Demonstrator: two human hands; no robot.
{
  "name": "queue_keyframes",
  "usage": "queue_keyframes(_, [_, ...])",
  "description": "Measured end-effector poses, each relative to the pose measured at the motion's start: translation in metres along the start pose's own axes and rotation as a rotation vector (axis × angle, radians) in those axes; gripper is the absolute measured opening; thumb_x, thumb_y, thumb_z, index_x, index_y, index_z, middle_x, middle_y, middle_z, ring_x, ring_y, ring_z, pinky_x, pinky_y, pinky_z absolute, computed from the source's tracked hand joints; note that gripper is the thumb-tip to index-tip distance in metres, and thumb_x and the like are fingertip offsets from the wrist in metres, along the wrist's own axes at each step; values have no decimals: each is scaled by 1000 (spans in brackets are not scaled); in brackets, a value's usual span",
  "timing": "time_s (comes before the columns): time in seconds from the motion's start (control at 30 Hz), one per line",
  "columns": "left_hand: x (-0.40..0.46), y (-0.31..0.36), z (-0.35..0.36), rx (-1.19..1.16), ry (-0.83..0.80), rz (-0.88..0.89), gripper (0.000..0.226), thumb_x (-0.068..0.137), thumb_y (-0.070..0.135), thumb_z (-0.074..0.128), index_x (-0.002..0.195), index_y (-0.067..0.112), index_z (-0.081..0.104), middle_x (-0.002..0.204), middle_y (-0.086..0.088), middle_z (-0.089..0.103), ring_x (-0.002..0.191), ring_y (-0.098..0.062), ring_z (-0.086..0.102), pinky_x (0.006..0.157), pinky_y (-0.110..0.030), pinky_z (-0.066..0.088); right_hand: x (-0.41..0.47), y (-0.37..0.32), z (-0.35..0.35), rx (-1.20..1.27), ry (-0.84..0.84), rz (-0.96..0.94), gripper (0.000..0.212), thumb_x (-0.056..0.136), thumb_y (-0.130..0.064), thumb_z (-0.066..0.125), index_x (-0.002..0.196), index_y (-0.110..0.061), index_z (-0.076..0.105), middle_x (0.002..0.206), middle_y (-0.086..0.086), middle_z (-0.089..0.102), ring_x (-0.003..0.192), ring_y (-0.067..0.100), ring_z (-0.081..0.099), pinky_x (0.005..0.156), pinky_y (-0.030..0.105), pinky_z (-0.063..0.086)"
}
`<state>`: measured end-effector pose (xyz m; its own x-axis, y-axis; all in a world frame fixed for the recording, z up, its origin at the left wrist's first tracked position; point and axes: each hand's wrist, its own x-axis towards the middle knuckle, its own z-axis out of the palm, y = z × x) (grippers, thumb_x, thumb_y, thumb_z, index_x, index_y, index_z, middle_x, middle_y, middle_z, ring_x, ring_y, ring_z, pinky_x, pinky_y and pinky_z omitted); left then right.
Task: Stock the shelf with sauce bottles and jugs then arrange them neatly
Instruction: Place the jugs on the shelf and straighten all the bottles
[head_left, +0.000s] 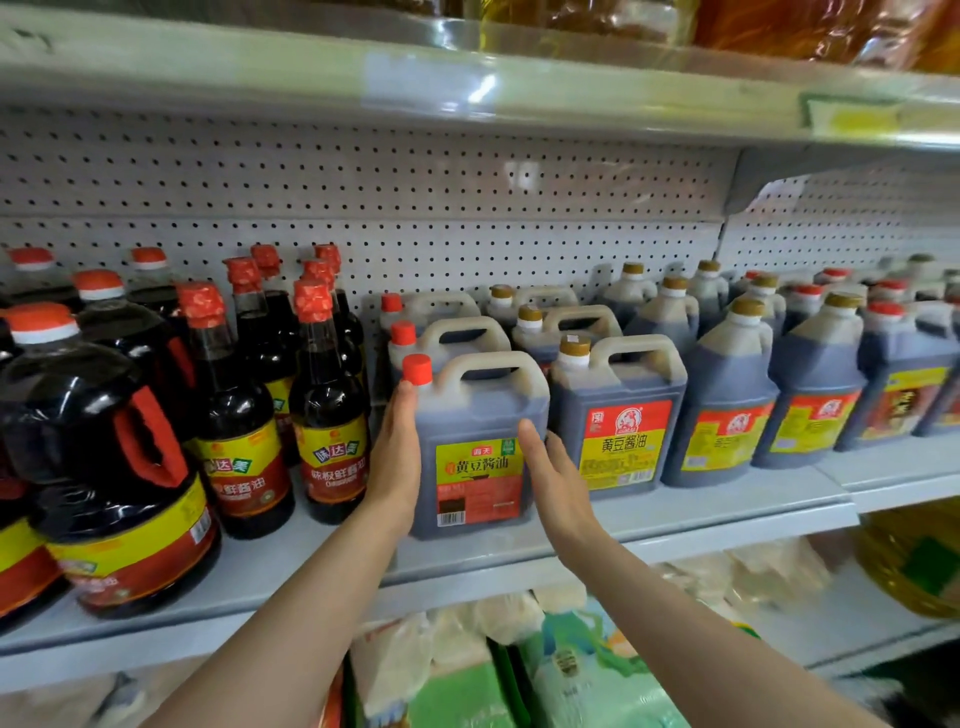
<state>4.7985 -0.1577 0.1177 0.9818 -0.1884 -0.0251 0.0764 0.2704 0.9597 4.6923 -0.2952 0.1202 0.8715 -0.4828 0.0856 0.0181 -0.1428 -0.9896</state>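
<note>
A square soy sauce jug (475, 467) with a red cap and a red-and-yellow label stands at the front of the white shelf (675, 514). My left hand (397, 452) lies flat against its left side, fingertips just below the cap. My right hand (556, 483) is pressed to its right front corner with the fingers straight. The jug sits between both palms, upright on the shelf. Two more red-capped jugs (447, 338) line up behind it.
Tall red-capped sauce bottles (332, 415) and big round dark jugs (104, 441) crowd the left. Gold-capped jugs (618, 415) fill the right in rows. The upper shelf (467, 88) hangs close overhead. Bagged goods (467, 675) and a yellow oil jug (914, 561) sit below.
</note>
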Motion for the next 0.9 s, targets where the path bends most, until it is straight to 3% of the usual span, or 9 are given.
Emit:
queue_keyframes(0.07, [-4,4,-2,-67,-5,-25,101,52,99,53,128,35,65,124,0,70,113,-23,67,106,-45,46,9,-1,-4,103,-32,53,75,74,-89,51,127,-38,61,124,-15,67,118,8,60,105,36,46])
queue_keyframes(0.2, [-19,14,-5,-75,31,54,102,56,99,48,135,34,59,132,5,65,117,-15,63,108,-42,45,19,-7,-2,275,-111,56,37,97,-59,42,116,-36,65,104,-19,74,98,-3,68,84,19,50])
queue_keyframes(0.37, [-35,13,-9,13,12,42,69,89,75,33,133,29,59,126,8,65,106,-4,61,83,-21,45,16,1,0,316,-77,-5,44,97,-56,46,129,-30,62,109,-19,74,100,-5,68,83,19,49])
queue_keyframes(0.47, [-46,14,-7,64,-8,49,38,101,59,26,104,42,60,98,21,65,84,11,58,75,-14,43,6,12,2,258,-55,-31,55,93,-62,49,138,-32,56,125,-20,67,111,-7,62,97,23,47])
queue_keyframes(0.57, [-54,11,-10,83,-19,46,36,100,61,29,102,44,61,94,26,65,86,13,59,91,-20,43,-13,27,8,200,-33,-18,55,95,-62,48,144,-37,44,134,-26,55,120,-9,54,103,23,42])
queue_keyframes(0.67, [-60,6,-23,79,-44,33,78,82,83,36,141,34,52,138,15,56,127,-4,51,109,-31,36,-36,46,21,91,121,23,63,98,-60,47,148,-24,42,144,-11,49,132,10,46,115,39,35])
queue_keyframes(0.77, [-70,0,-47,73,107,74,62,100,60,29,139,19,54,133,0,60,123,-14,55,105,-34,41,-67,54,42,76,232,-32,45,99,-51,51,127,-16,56,124,2,59,118,19,55,103,36,41])
queue_keyframes(0.83, [-77,-5,-69,131,274,156,51,103,54,30,124,19,60,116,-4,66,111,-19,61,101,-44,48,-87,46,60,80,93,-34,38,100,-52,48,121,-23,59,120,-4,61,115,14,57,96,28,39])
queue_keyframes(0.9, [-78,-9,-89,186,377,225,42,104,51,31,122,23,57,120,0,61,115,-18,57,105,-46,45,-96,34,79,66,-105,-27,32,101,-55,45,121,-33,57,121,-20,59,115,-2,54,93,16,37])
